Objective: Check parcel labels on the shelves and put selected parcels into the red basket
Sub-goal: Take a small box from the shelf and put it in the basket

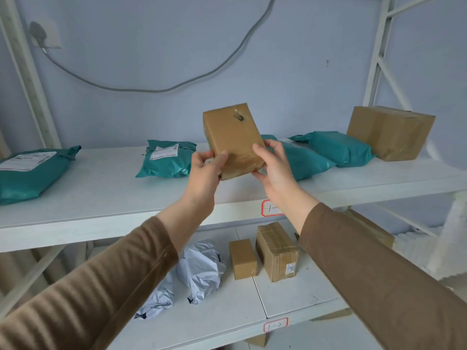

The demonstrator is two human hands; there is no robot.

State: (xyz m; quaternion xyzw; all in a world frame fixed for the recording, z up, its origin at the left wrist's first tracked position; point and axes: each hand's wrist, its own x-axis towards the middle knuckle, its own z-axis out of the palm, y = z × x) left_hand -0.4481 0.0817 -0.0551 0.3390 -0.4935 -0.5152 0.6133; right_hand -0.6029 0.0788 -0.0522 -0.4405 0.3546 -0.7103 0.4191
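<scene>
Head view: brown taped parcel (pixel 233 140) tilted, raised above upper shelf (pixel 101 198).
Left hand (pixel 206 170) grip: holds parcel's lower left edge.
Right hand (pixel 274 165) grip: holds lower right edge.

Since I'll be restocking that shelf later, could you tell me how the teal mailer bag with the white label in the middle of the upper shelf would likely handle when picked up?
The teal mailer bag would probably flop and sag rather than hold shape: its film is wrinkled and bulges softly. The glossy plastic looks somewhat slippery, so a pinch might slide. Lying flat on the upper shelf, it seems unlikely to roll or tip.
</scene>
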